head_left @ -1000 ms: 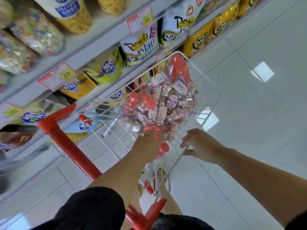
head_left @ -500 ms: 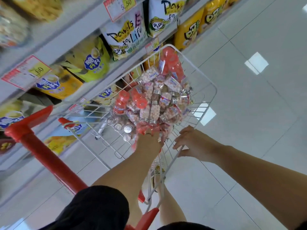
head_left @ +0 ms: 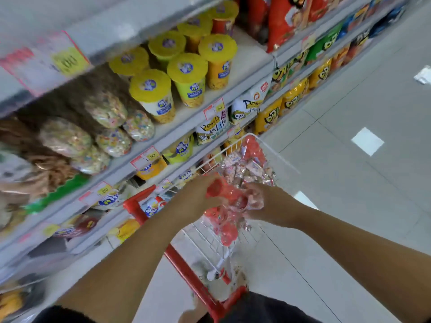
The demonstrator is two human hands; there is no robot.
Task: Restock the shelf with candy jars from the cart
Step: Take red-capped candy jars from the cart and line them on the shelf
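Jars [head_left: 229, 199] bunched between our hands over the cart [head_left: 182, 269]; left hand [head_left: 198, 194] and right hand [head_left: 268, 203] both grip them, blurred.

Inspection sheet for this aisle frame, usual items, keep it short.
Surface: tiled floor; the cart stands on it beside the shelf.
Job's things: bundle of red-lidded candy jars held over the cart; more lie in it.
Clutter: yellow-lidded cups and candy bags on the shelf.
Hands: left hand and right hand both grip the bundle.
Cables: nothing seen.
Surroundings: price tags on shelf edges; left side blurred.
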